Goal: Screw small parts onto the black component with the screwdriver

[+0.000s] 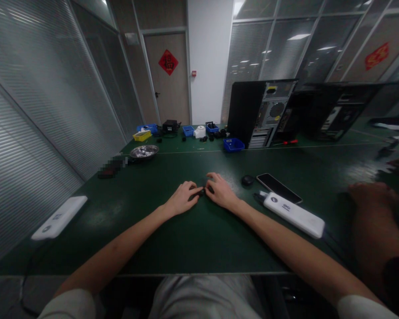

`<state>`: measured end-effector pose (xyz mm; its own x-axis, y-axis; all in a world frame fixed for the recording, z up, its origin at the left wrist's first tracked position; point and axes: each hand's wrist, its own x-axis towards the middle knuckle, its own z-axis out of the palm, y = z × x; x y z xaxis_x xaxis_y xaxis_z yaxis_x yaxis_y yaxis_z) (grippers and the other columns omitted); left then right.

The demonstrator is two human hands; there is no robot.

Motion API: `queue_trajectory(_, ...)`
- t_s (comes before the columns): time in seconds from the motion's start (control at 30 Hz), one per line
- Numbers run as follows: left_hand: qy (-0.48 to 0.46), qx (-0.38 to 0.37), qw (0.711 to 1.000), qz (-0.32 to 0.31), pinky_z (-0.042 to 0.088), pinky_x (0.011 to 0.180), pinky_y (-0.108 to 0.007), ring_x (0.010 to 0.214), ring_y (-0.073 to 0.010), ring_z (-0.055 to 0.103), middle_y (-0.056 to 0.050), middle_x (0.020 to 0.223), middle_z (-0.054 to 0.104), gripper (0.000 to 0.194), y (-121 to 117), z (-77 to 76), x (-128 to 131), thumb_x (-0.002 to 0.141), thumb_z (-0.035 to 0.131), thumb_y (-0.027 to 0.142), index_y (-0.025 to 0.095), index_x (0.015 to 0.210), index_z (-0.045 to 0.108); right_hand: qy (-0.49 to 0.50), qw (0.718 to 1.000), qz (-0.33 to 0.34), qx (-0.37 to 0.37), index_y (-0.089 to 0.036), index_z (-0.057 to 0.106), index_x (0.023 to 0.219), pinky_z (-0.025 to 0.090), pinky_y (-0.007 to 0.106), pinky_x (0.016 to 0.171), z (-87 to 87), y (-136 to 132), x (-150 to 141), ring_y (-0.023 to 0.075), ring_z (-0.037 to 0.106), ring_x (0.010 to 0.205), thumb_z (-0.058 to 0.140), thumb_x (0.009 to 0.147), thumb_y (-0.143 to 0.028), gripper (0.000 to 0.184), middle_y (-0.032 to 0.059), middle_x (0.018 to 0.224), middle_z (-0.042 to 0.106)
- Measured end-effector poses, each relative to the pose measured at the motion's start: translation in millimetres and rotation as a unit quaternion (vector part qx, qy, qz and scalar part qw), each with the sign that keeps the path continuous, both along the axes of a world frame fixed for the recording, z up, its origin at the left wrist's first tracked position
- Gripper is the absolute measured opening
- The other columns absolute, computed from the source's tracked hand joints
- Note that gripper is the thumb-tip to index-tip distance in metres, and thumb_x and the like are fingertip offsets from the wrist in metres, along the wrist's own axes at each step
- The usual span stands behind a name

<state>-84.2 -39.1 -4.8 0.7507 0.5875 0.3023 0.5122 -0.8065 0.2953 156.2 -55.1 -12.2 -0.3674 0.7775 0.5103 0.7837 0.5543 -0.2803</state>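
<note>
Near the middle of the green table, my left hand (183, 199) and my right hand (221, 192) meet fingertip to fingertip over a small black object (201, 192). The fingers of both hands are closed in on it, and they hide most of its shape, so its kind does not show. Both wrists rest low, close to the tabletop. Just beyond my right hand lies a small round black object (248, 180), with a dark-screened phone (278, 188) to its right.
White power banks with cables lie at right (294, 215) and left (60, 218). A metal dish (144, 152) of small pieces stands far left. Behind are a yellow tray (142, 136), a blue bin (233, 145) and a computer tower (262, 114). Another person's arm (374, 217) rests at right.
</note>
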Motion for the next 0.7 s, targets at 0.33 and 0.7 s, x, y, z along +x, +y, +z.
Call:
queue_trajectory(0.33,0.003,0.003,1.0,-0.024,0.046,0.103,-0.045,0.126,-0.0255,0.049,-0.01,0.138,0.054,0.042,-4,6.0,-2,0.106,0.041,0.037,0.028,0.144,0.056,0.149,0.987,-0.055,0.028,-0.02,0.061,0.09,0.05,0.033,0.077,28.5,-7,-5,0.019,0.06,0.083,0.051,0.099,-0.028,0.015,0.0067,0.095,0.062)
queue_trajectory(0.7,-0.01,-0.007,0.999,-0.045,0.042,0.106,-0.044,0.122,-0.0249,0.054,-0.01,0.13,0.064,0.037,-4,7.3,5,0.103,0.046,0.027,0.023,0.135,0.062,0.439,0.866,0.18,0.16,-0.026,0.062,0.102,0.043,0.03,0.051,161.1,-128,-48,0.0179,0.058,0.071,0.058,0.099,-0.037,0.012,0.0048,0.088,0.056)
